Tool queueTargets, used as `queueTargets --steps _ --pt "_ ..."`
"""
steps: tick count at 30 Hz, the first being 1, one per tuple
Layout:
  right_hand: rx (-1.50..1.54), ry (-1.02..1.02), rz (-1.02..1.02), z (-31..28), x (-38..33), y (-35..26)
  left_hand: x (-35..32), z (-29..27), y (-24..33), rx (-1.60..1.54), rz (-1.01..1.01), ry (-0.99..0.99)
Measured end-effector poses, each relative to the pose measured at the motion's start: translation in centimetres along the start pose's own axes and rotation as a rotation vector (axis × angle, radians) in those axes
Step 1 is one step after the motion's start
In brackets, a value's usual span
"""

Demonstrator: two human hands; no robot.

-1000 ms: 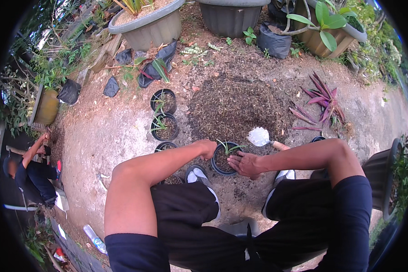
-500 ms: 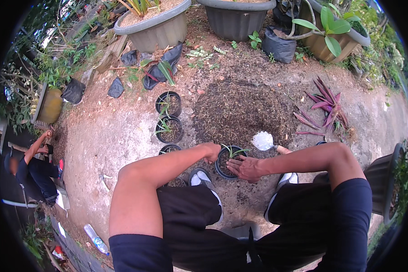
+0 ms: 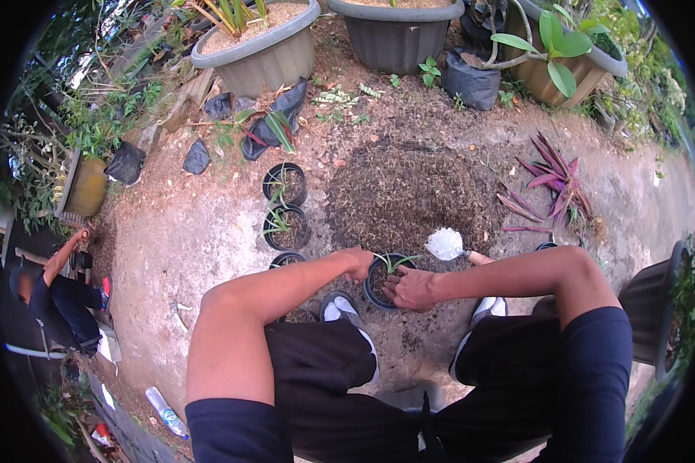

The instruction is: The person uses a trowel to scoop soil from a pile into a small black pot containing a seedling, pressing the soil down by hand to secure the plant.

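Between my feet stands a small black plant pot (image 3: 379, 295) holding dark soil and a green, strap-leaved seedling (image 3: 391, 264). My left hand (image 3: 355, 264) is closed at the pot's left rim; its fingertips are partly hidden. Over the right side of the pot, my right hand (image 3: 413, 288) has its fingers bent and slightly apart, with the tips on the soil beside the seedling's base. A trowel (image 3: 445, 244) with a pale, dirt-smeared blade lies just beyond my right wrist, its wooden handle partly behind my forearm.
More potted seedlings (image 3: 286, 226) line up to the left, some hidden by my left arm. Ahead spreads a soil heap (image 3: 409, 193), with uprooted purple plants (image 3: 552, 181) on its right. Large planters (image 3: 398, 35) stand behind. Far left, another person (image 3: 62, 297) sits near a plastic bottle (image 3: 166, 412).
My right hand's fingers, stretched flat over the pot before, are now bent down onto the soil. My left hand has stayed at the rim and shifted slightly.
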State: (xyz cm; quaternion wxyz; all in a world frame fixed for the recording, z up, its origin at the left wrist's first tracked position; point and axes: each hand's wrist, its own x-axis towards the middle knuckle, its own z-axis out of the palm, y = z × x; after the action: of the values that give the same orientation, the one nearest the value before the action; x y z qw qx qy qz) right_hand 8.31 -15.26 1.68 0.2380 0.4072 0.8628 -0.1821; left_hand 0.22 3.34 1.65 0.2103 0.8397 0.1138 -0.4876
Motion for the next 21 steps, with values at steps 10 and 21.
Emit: queueTargets --steps 10,21 --pt "-0.021 -0.102 0.043 -0.9 -1.0 -0.7 0.4 0.7 0.0 0.037 0.022 0.085" --pt "-0.002 -0.031 0.073 -0.8 0.1 -1.3 -0.2 0.3 0.0 0.005 0.016 0.032"
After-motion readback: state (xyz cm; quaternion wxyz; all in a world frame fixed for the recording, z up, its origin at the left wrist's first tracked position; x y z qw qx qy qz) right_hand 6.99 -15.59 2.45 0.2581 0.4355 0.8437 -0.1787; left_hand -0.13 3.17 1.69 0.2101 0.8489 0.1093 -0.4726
